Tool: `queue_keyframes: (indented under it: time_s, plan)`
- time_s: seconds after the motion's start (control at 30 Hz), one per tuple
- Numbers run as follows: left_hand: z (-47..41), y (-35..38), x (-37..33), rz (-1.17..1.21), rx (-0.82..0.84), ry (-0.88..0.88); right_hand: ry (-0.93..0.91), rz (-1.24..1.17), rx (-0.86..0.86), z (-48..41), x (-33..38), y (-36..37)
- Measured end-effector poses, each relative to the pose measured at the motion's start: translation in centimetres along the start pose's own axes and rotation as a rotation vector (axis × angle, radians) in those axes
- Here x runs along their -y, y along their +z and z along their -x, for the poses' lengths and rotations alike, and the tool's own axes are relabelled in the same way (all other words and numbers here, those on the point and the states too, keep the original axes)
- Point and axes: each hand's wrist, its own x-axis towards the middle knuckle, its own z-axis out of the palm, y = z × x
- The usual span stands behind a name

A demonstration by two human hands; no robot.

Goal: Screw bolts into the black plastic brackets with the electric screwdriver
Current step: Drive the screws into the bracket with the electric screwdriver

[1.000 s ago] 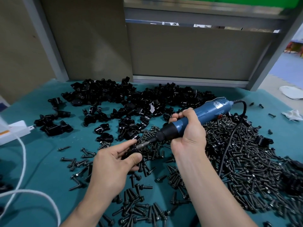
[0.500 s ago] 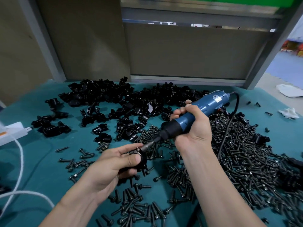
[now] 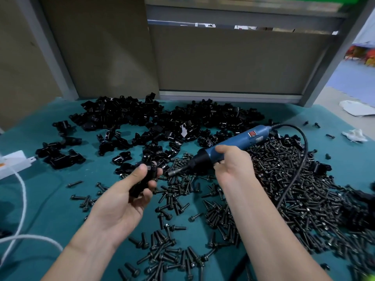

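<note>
Black plastic fills the left fingers (image 3: 140, 170): thumb and forefingers of the left hand (image 3: 121, 203) pinch one bracket (image 3: 144, 180), lifted off the surface (image 3: 56, 201), its long axis running up and away from the palm. What looks like a bolt head shows at its top end, though blur keeps me from saying it is seated. Just to the right — apart, not touching — is the metal nose (image 3: 175, 172) of the electric screwdriver (image 3: 239, 141), which the right hand (image 3: 231, 166) clenches near its dark collar. The tool's axis slopes down and left, aimed at the bracket's upper end, so the coming move is likely a short closing of that gap along the tool's own line. Loose bolts (image 3: 284, 189) lie below and to the right; spare brackets (image 3: 162, 122) are heaped beyond.
</note>
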Motion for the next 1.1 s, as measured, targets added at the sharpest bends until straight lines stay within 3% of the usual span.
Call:
queue_keyframes:
  time_s: [0.13,0.3,0.47,0.63,0.8,1.1]
  plan:
    - [-0.1,0.0,0.0,-0.048,0.043,-0.03,-0.034,0.322,-0.059,0.1,0.5,-0.5]
    - [-0.2,0.2,0.0,-0.066,0.049,-0.028,-0.1,0.503,0.039,0.9,1.3,-1.5]
    - [-0.1,0.6,-0.1,-0.11,0.058,-0.028,-0.377,1.018,0.007,1.9,1.8,-3.6]
    - [0.1,0.8,0.0,-0.157,0.051,-0.018,-0.509,1.406,0.359,5.0,1.4,-3.9]
    - [-0.1,0.6,0.6,-0.341,-0.029,0.153,-0.586,1.819,0.391,6.5,0.2,-5.6]
    - [-0.8,0.2,1.1,-0.384,-0.079,0.23,-0.634,1.888,0.332,6.8,-0.5,-5.9]
